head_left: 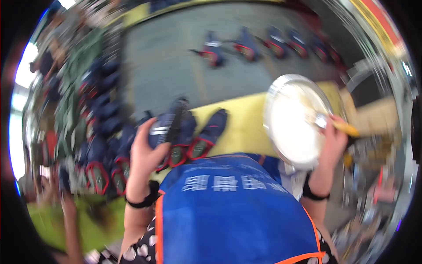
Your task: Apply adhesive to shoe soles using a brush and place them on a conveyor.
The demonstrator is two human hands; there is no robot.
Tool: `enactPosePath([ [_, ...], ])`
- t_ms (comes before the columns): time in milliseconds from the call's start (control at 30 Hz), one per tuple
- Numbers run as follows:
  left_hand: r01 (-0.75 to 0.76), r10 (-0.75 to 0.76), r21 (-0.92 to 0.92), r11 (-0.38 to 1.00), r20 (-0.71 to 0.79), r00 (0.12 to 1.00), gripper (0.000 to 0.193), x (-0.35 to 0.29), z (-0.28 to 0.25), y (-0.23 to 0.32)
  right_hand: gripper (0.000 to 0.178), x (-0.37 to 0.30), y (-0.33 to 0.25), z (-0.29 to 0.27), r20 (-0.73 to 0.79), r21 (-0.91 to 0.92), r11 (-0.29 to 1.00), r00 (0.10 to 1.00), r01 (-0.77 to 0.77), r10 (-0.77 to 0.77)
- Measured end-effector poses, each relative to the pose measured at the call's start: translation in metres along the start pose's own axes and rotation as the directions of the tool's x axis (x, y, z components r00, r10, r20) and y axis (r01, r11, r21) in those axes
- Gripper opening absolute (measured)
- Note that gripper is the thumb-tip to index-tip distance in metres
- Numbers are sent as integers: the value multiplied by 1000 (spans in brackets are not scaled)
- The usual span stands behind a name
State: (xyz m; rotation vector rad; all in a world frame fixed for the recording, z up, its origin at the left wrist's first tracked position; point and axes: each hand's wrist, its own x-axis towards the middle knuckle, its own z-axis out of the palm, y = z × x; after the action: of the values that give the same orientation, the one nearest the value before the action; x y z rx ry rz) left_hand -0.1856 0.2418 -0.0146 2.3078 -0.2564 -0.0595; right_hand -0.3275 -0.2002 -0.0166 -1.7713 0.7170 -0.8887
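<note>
My left hand [147, 149] grips a dark shoe [172, 119] with white stripes on its side, its black sole turned to the right. Beside it on the yellow board [246, 112] lie more navy shoes, the closest a navy shoe [212, 130] with red trim around its opening. In my right hand [332, 141] is a brush [346, 128] with a yellow handle and a metal collar. Its bristles reach over a metal bowl [267, 115] of white paste [292, 125]; blur hides whether they touch it.
Beyond the board runs a grey-green belt [171, 66], with a row of navy shoes [276, 42] at the far right. Many navy shoes [97, 152] crowd the left side. Another person's arm [69, 213] shows at lower left. A cardboard box [376, 116] stands right of the bowl.
</note>
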Motion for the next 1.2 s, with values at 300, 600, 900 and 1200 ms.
enactPosePath([
  [300, 545, 173, -691, 475, 680, 712, 73, 42, 85, 81, 19, -11, 52, -17, 57, -412, 909, 997, 66, -47],
  [600, 551, 196, -499, 668, 833, 517, 72, 59, 131, 126, 15, 1, 45, -28, 61, -178, 971, 987, 156, -148],
  [900, 560, 157, -339, 756, 924, 348, 69, 64, 143, 150, 17, -9, -8, -19, 97, -76, 866, 869, 493, -486],
  [1200, 523, 136, -320, 790, 923, 360, 71, 61, 138, 150, 23, -7, -18, 3, 302, -52, 756, 732, 652, -611],
])
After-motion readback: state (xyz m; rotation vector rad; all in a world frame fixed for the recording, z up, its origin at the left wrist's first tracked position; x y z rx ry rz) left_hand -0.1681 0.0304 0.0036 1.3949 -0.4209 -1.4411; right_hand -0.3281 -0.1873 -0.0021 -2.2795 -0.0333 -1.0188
